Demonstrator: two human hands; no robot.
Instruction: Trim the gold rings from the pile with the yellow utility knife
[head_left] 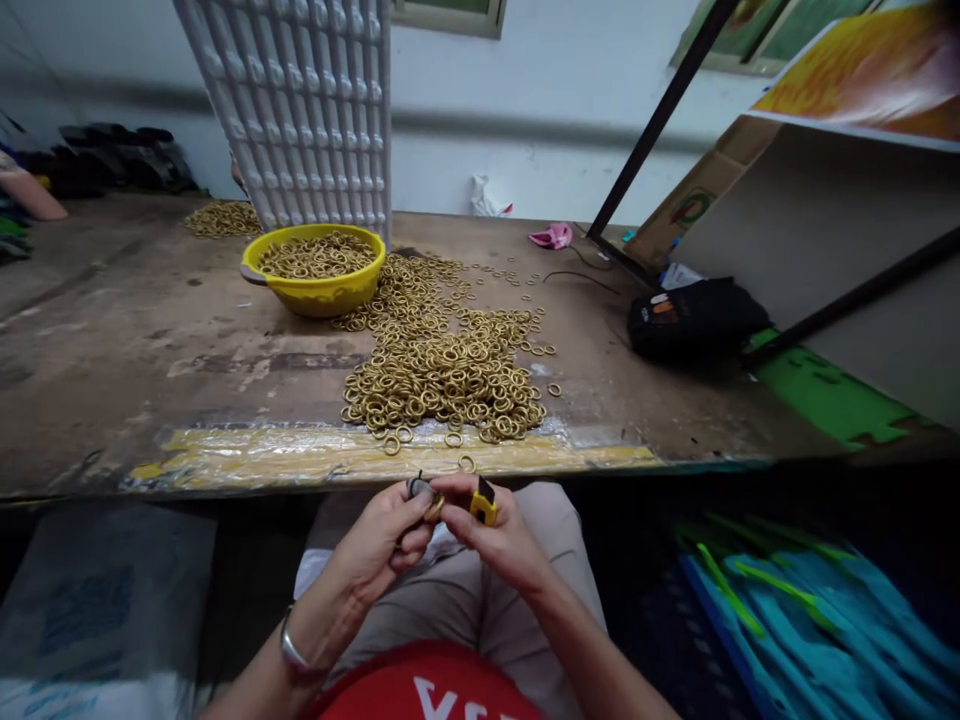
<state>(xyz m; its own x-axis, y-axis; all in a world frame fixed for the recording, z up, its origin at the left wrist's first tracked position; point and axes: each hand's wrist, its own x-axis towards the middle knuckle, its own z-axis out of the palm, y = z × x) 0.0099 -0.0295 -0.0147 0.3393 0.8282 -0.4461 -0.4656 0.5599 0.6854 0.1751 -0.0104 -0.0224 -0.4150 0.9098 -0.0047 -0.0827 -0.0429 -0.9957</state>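
My left hand (379, 545) and my right hand (499, 540) meet over my lap, just below the table's front edge. The left fingers pinch a brass ring (434, 507) with a small dark piece above it. In the right hand sits a small yellow and black tool (484, 503), its tip touching the ring. Both hands are closed. A big pile of brass rings (442, 365) lies on the worn table (135, 350) straight ahead, and a single loose ring (466, 463) rests near the edge.
A yellow bowl (315, 270) full of rings stands at the back left, with a white plastic grid crate (300, 110) behind it. A black bag (694, 315) lies at the right near a slanted board. Yellow tape (300, 455) lines the front edge. Another ring heap (221, 218) lies far left.
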